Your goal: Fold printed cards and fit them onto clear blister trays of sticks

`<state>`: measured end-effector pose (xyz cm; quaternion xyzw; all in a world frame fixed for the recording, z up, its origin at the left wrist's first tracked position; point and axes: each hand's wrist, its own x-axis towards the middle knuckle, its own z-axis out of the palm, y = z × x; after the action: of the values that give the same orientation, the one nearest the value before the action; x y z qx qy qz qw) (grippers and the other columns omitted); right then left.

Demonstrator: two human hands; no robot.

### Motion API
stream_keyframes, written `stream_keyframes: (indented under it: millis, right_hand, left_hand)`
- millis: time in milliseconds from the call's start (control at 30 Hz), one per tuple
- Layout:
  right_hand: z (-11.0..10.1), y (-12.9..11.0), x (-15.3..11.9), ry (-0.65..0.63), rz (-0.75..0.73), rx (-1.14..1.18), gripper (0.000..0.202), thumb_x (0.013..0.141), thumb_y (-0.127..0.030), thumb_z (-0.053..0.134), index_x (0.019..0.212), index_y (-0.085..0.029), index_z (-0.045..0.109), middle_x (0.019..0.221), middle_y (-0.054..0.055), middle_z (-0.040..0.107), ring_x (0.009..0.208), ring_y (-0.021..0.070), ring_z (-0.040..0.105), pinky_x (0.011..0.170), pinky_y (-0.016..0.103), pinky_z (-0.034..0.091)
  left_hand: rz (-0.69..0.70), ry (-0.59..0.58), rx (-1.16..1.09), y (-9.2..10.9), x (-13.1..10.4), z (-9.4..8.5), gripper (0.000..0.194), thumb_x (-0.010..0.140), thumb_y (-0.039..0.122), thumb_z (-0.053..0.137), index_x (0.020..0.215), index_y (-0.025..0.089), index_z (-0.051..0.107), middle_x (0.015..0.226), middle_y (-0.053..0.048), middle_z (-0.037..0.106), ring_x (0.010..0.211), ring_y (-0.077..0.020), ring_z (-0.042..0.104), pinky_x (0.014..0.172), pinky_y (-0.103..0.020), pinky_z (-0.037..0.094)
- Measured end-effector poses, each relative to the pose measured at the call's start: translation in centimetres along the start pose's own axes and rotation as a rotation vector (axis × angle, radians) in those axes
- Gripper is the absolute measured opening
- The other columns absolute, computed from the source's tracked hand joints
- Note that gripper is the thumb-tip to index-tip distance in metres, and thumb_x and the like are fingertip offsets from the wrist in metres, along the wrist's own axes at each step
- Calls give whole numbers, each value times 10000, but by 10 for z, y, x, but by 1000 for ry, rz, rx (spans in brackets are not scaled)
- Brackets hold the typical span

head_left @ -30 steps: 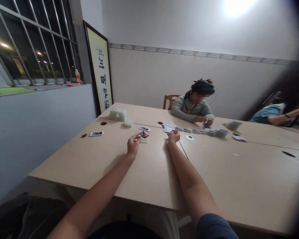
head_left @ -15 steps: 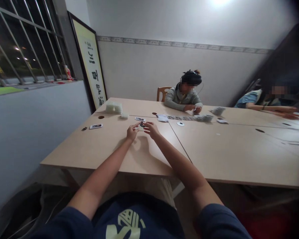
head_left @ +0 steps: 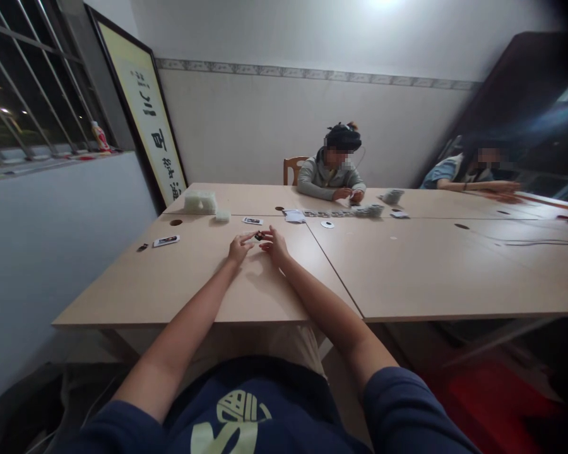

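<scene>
My left hand [head_left: 239,248] and my right hand [head_left: 276,248] meet just above the table, pinching a small dark piece [head_left: 258,236] between their fingertips. Its exact kind is too small to make out. Beyond the fingers lies a white card with dark print [head_left: 252,221]. A similar white card [head_left: 166,241] rests farther left, with a small dark item [head_left: 142,247] beside it. Behind my left hand sit a small pale translucent block [head_left: 222,216] and a larger translucent stack [head_left: 200,202].
White papers [head_left: 294,216], a white disc with a dark centre [head_left: 327,224] and a row of small packets [head_left: 372,211] lie across the wooden table [head_left: 421,277]. A co-worker [head_left: 329,173] sits opposite; another person [head_left: 468,173] is at the far right. Cables [head_left: 539,243] lie on the right.
My view has swung a little to the right. The small dark piece has turned between my fingers, and a brownish face now shows. Both hands stay on it.
</scene>
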<state>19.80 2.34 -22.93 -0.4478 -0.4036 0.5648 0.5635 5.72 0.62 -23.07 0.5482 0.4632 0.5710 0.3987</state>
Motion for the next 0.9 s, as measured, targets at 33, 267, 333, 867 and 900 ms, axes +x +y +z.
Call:
stream_keyframes:
  millis: [33, 267, 333, 867, 900]
  right_hand:
    - [1, 1, -1, -1, -7, -4, 310, 983, -389, 609, 1185, -154, 631, 1112, 73, 679, 898, 181, 684, 773, 365, 598]
    - [-2, 4, -6, 47, -45, -87, 323, 971, -341, 634, 1242, -167, 613, 1201, 87, 658, 984, 207, 678, 830, 401, 597]
    - [-4, 4, -6, 52, -60, -112, 314, 968, -341, 639, 1225, -162, 622, 1193, 85, 662, 984, 207, 679, 830, 401, 597]
    - [-3, -6, -4, 215, -313, -272, 258, 964, -339, 645, 1143, -154, 653, 1126, 70, 683, 941, 191, 682, 810, 380, 595]
    - [-3, -6, -4, 235, -332, -287, 246, 965, -340, 645, 1125, -154, 658, 1107, 66, 687, 927, 186, 682, 802, 372, 595]
  left_hand:
    - [-1, -25, 8, 0, -1, 0, 351, 950, 334, 653, 1253, 160, 618, 1274, -111, 631, 1057, -236, 655, 868, -434, 580]
    - [-4, -129, 70, 6, -4, -5, 350, 950, 330, 652, 1256, 163, 617, 1286, -112, 624, 1070, -240, 650, 877, -439, 577]
    - [2, -126, 82, 6, -3, -6, 351, 949, 330, 654, 1255, 161, 618, 1281, -111, 627, 1064, -239, 652, 871, -435, 579]
    - [215, -27, 555, 0, 3, -11, 317, 977, 343, 612, 1257, 194, 619, 1280, -107, 629, 1080, -232, 646, 926, -450, 560]
    - [227, -14, 598, 0, 2, -11, 318, 978, 343, 612, 1259, 196, 619, 1288, -109, 625, 1090, -234, 643, 933, -453, 557]
